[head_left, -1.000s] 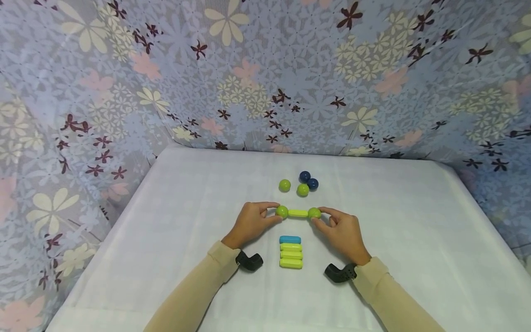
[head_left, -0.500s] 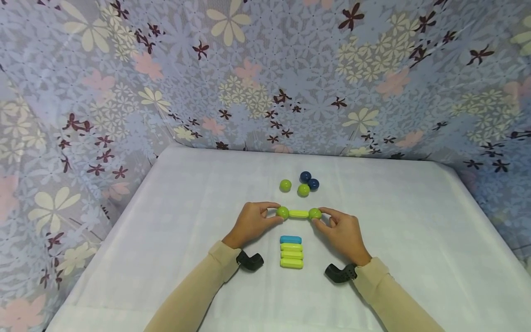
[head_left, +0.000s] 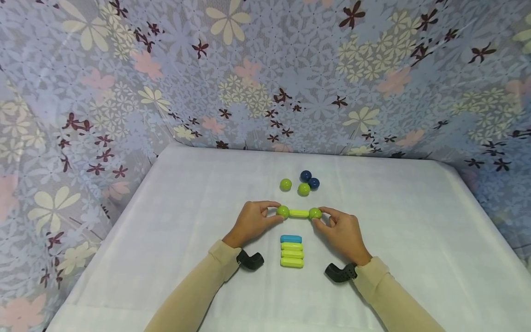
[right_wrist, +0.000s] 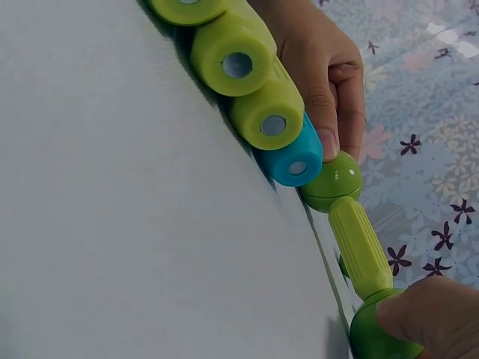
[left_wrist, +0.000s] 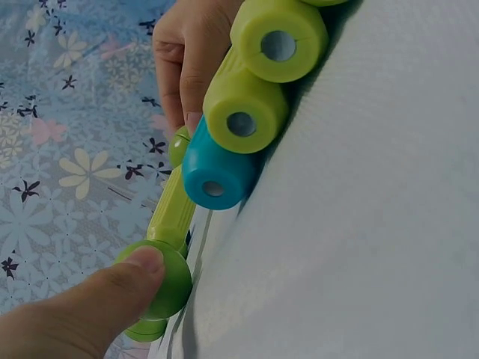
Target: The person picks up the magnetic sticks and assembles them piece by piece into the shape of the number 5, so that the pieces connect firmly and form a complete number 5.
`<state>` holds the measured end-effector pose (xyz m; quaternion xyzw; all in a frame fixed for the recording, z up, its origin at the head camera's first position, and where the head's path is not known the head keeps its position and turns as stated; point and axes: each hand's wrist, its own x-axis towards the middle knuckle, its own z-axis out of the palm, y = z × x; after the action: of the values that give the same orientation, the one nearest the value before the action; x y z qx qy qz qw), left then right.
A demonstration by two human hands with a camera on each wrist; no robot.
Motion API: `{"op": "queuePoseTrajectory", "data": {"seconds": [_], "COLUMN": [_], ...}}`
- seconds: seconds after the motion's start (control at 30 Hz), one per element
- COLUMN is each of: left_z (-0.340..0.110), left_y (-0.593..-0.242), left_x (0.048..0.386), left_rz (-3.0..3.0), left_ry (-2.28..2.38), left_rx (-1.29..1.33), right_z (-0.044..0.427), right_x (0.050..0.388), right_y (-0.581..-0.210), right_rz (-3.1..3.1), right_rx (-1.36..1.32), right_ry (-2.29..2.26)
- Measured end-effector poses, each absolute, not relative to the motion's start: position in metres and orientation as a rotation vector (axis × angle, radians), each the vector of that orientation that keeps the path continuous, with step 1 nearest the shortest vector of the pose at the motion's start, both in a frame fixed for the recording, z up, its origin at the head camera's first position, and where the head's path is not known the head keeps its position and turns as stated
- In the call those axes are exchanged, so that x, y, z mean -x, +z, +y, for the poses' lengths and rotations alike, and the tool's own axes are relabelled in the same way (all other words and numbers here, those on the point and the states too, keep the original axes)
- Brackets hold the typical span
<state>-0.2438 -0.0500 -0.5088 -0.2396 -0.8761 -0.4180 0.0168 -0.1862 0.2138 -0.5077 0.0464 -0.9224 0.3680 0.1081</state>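
A yellow-green ribbed rod (head_left: 298, 213) lies crosswise between two green balls, one touching each end. My left hand (head_left: 254, 222) pinches the left ball (head_left: 283, 211) between thumb and fingers. On the other side, my right hand (head_left: 343, 231) pinches the right ball (head_left: 315, 213) the same way. In the left wrist view the thumb presses on the near green ball (left_wrist: 171, 280). The right wrist view shows the rod (right_wrist: 361, 247) meeting both balls. Closer to me, a blue rod (head_left: 291, 239) and several yellow-green rods (head_left: 292, 254) lie side by side in a stack-like row.
Beyond the hands sit two loose green balls (head_left: 286, 184) and two dark blue balls (head_left: 305, 175), the right green one close against the blue pair. All rest on a white-covered table (head_left: 199, 184). Flowered fabric (head_left: 257, 69) hangs behind and at the sides.
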Motion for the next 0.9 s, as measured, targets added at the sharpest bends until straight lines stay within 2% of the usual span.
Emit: {"op": "queuePoseTrajectory", "data": {"seconds": [0.9], "left_z": [-0.0494], "left_y": [-0.5079], "left_x": [0.2473], "left_rz": [-2.711], "left_ry": [-1.258], "left_rx": [0.76], "right_z": [0.2153], "right_x": [0.1905], "right_y": [-0.5091], "right_rz": [-2.706], "right_rx": [-0.17], "right_ry": [1.031]}}
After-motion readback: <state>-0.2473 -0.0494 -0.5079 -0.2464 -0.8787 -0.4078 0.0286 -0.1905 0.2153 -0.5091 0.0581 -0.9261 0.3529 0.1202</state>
